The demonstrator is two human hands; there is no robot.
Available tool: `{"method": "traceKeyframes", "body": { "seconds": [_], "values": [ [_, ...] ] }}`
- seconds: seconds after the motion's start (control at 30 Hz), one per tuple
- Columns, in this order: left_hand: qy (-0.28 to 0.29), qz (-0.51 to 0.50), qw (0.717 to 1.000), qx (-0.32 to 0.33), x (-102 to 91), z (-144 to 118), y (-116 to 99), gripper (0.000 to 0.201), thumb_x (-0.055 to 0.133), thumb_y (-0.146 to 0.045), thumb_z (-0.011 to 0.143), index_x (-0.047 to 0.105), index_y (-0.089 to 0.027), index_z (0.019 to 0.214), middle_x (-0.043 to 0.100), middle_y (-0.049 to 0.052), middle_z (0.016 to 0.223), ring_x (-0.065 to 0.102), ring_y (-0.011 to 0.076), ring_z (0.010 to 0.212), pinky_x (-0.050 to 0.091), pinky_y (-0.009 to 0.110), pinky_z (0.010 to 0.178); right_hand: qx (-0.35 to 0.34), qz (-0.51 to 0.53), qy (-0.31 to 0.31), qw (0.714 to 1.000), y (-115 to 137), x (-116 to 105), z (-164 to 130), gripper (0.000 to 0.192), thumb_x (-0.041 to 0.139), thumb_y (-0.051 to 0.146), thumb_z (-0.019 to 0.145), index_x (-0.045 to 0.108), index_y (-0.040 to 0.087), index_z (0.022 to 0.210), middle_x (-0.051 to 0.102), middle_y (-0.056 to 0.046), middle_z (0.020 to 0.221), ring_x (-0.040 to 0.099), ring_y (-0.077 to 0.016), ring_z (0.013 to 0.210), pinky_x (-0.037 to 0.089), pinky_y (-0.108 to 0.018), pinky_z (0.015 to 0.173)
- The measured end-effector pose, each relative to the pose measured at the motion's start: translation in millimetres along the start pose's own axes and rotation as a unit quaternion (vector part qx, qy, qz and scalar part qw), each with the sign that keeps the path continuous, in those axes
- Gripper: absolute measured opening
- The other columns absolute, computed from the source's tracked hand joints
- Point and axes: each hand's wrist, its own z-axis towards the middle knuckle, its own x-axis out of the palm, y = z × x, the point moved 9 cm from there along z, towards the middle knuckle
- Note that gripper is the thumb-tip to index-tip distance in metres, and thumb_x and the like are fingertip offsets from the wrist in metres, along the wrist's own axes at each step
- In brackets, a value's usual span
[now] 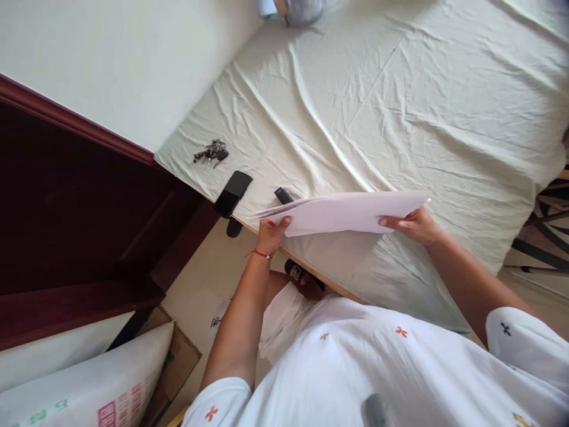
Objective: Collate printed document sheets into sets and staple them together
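A thin stack of white paper is held up over the near edge of the table, its long side running left to right. My left hand grips the left end, thumb on the near face and the other fingers hidden behind. At the right end my right hand pinches the sheets in the same way. Several layers show along the stack's upper left edge. Partly behind the paper lies a small black object whose kind I cannot make out. A black phone rests left of my left hand.
A pale, wrinkled cloth covers the table. Near its left edge lies a bunch of keys. A rounded container stands at the back. Dark red woodwork and a printed white sack are at left.
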Motion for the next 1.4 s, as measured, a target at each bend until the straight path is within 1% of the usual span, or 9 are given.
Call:
{"method": "traceKeyframes", "body": {
  "seconds": [0.13,0.23,0.4,0.6,0.8,1.03,1.17,1.23,1.4],
  "values": [
    [0.015,-0.019,1.000,-0.009,8.8,-1.4,12.9,0.053,0.096,-0.057,0.058,0.080,-0.015,0.086,0.082,0.010,0.091,0.077,0.0243,0.094,0.062,0.039,0.094,-0.010,0.014,-0.031,0.999,-14.3,4.3,-1.8,0.046,0.096,0.052,0.066,0.081,0.025,0.101,0.081,-0.005,0.104,0.077,-0.0288,0.095,0.065,-0.043,0.088],
    [0.003,-0.022,1.000,0.002,7.5,-3.6,6.8,0.052,0.097,-0.054,0.058,0.081,-0.015,0.089,0.082,0.010,0.094,0.077,0.0233,0.097,0.062,0.037,0.097,-0.001,0.012,-0.038,0.999,-22.2,8.6,-3.9,0.047,0.096,0.053,0.066,0.081,0.025,0.100,0.081,-0.006,0.106,0.077,-0.0303,0.099,0.065,-0.047,0.092],
    [0.021,-0.020,1.000,0.012,2.2,-8.0,-4.8,0.049,0.098,-0.050,0.059,0.083,-0.014,0.089,0.083,0.010,0.096,0.077,0.0227,0.095,0.062,0.037,0.095,0.009,0.031,-0.006,0.999,-21.6,7.7,-3.2,0.049,0.097,0.047,0.067,0.082,0.025,0.108,0.081,-0.006,0.114,0.077,-0.0314,0.105,0.065,-0.048,0.096],
    [0.054,0.034,0.997,-0.033,2.8,-14.8,13.8,0.045,0.097,-0.046,0.061,0.082,-0.013,0.088,0.083,0.012,0.095,0.077,0.0255,0.089,0.064,0.042,0.091,0.047,-0.008,0.040,0.998,-30.9,14.3,-6.3,0.041,0.096,0.048,0.068,0.083,0.023,0.098,0.082,-0.007,0.103,0.077,-0.0323,0.097,0.066,-0.049,0.090],
    [0.039,0.021,0.999,0.009,-4.6,-10.5,-1.0,0.048,0.096,-0.047,0.061,0.081,-0.014,0.091,0.083,0.013,0.099,0.077,0.0267,0.100,0.063,0.041,0.098,0.010,0.008,-0.037,0.999,-18.4,4.2,-5.3,0.052,0.099,0.049,0.061,0.081,0.024,0.103,0.081,-0.007,0.108,0.076,-0.0313,0.102,0.064,-0.048,0.093],
    [0.087,0.056,0.994,-0.025,0.7,-12.6,13.8,0.045,0.098,-0.041,0.058,0.082,-0.021,0.096,0.084,0.009,0.101,0.077,0.0290,0.097,0.060,0.052,0.101,0.042,-0.050,0.062,0.996,-20.0,14.1,0.1,0.051,0.099,0.054,0.057,0.083,0.021,0.093,0.080,-0.007,0.095,0.076,-0.0308,0.091,0.064,-0.046,0.088],
    [0.093,0.059,0.994,-0.009,8.1,-17.8,5.6,0.048,0.097,-0.043,0.062,0.082,-0.018,0.099,0.084,0.010,0.104,0.076,0.0274,0.103,0.058,0.045,0.105,0.036,-0.033,0.043,0.998,-26.9,18.7,-0.5,0.050,0.097,0.053,0.063,0.082,0.019,0.096,0.080,-0.007,0.097,0.075,-0.0275,0.088,0.064,-0.040,0.082],
    [0.076,0.060,0.995,-0.009,8.3,-20.5,2.3,0.047,0.095,-0.049,0.066,0.082,-0.015,0.095,0.083,0.011,0.102,0.076,0.0267,0.102,0.059,0.043,0.101,0.044,0.006,0.010,0.999,-31.3,16.5,-2.8,0.050,0.096,0.052,0.067,0.081,0.021,0.104,0.081,-0.007,0.108,0.075,-0.0279,0.097,0.064,-0.041,0.087],
    [0.018,0.010,0.998,-0.057,3.9,-36.9,13.2,0.055,0.091,-0.066,0.064,0.077,-0.015,0.081,0.078,0.005,0.077,0.069,0.0179,0.070,0.057,0.030,0.066,0.103,0.109,-0.037,0.988,-43.2,15.7,-17.1,0.052,0.096,0.049,0.067,0.079,0.026,0.111,0.079,-0.006,0.121,0.074,-0.0305,0.113,0.063,-0.044,0.097]
  ]
}}
